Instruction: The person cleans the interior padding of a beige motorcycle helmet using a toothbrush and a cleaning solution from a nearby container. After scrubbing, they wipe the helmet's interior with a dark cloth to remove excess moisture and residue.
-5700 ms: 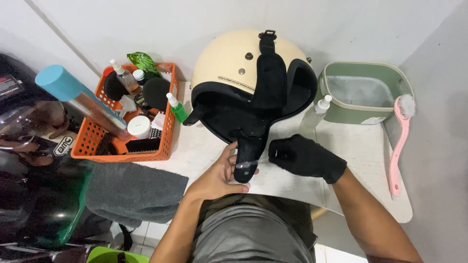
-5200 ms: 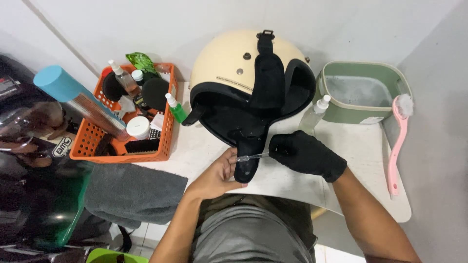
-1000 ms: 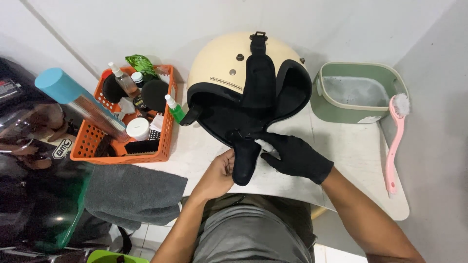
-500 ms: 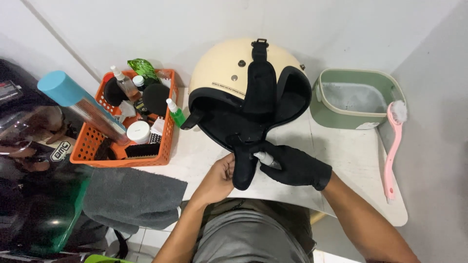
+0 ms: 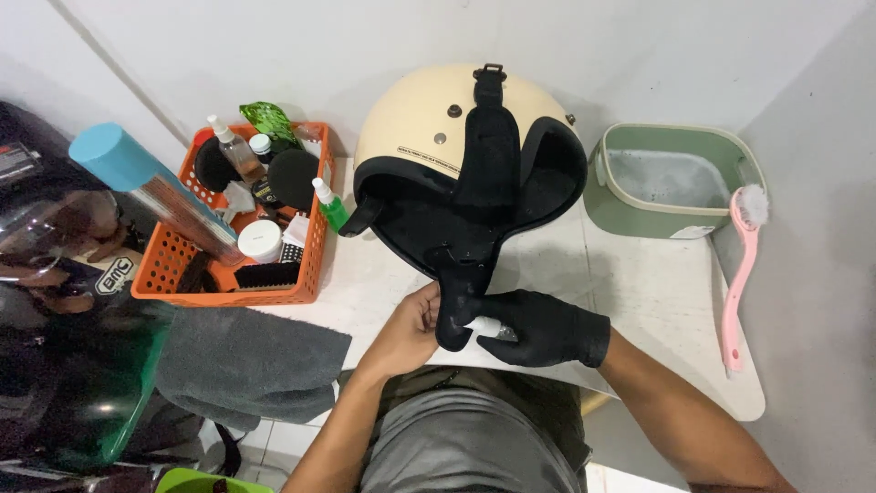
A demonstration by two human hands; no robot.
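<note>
Hands meet at the near edge of the white tabletop, both working on the long black fabric liner flap that hangs out of the cream-coloured open-face helmet. The helmet rests upside-tilted near the middle of the table with its black padded interior facing the person, which brings the lining within easy reach. The bare left hand pinches the flap's lower end from the left, fingers closed on the cloth, apparently to keep it taut and steady. The right hand, in a black glove, is closed around a small white object pressed against the same flap; what that object is cannot be made out.

To the left stands an orange plastic basket crowded with small spray bottles, jars and a round black pad, all close at hand beside the helmet. A grey folded cloth drapes over the table's left edge. To the right sits a pale green rectangular basin, with a pink long-handled brush lying just beside it.
</note>
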